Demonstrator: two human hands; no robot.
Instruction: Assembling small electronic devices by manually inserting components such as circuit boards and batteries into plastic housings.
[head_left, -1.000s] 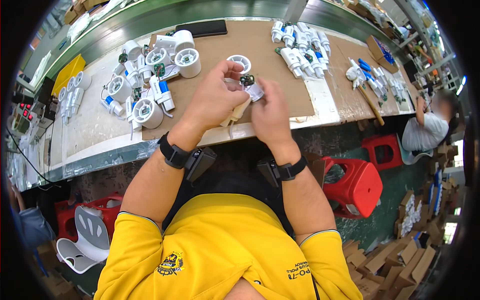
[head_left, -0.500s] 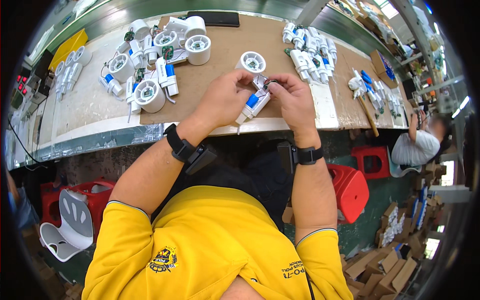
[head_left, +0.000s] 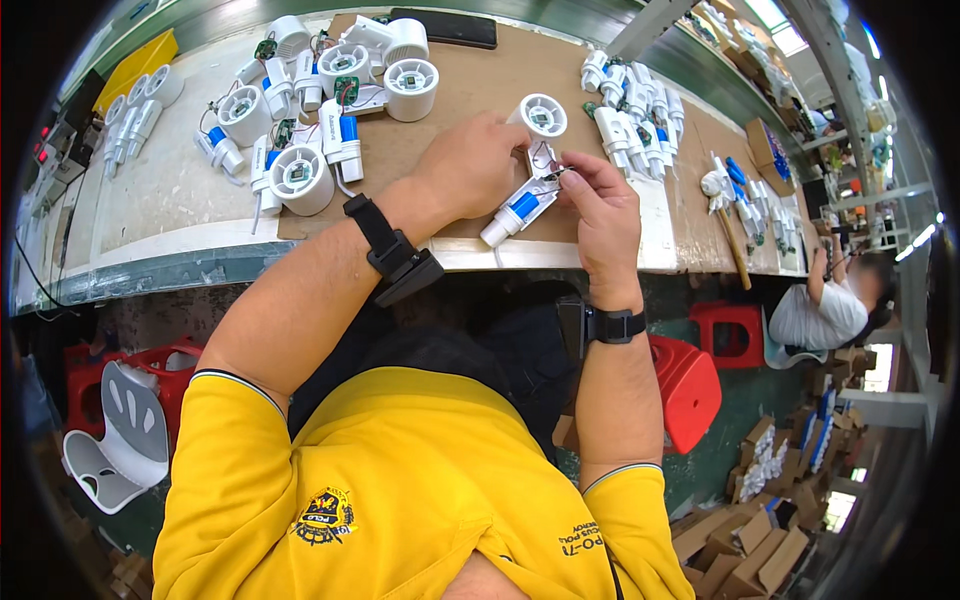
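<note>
An opened white plastic device [head_left: 512,219] lies tilted near the table's front edge, with a blue cylindrical cell in its handle. Its round, spoked head [head_left: 541,116] points away from me. My left hand [head_left: 470,165] is closed at the neck below that head, its fingertips partly hidden. Between the thumb and forefinger of my right hand [head_left: 606,215] are thin wires [head_left: 562,172] at the open middle of the device. A small dark part sits by these wires, too small to make out.
Several similar white devices [head_left: 300,178] with dangling boards crowd the left of the brown board [head_left: 470,80]. More white handles [head_left: 630,140] are piled to the right, near a wooden-handled tool [head_left: 735,250]. A dark flat case [head_left: 445,28] lies at the back. Another person [head_left: 825,300] sits far right.
The view has shifted slightly. My left hand has moved up toward the round head, uncovering more of the handle. My right fingers still pinch at the wires.
</note>
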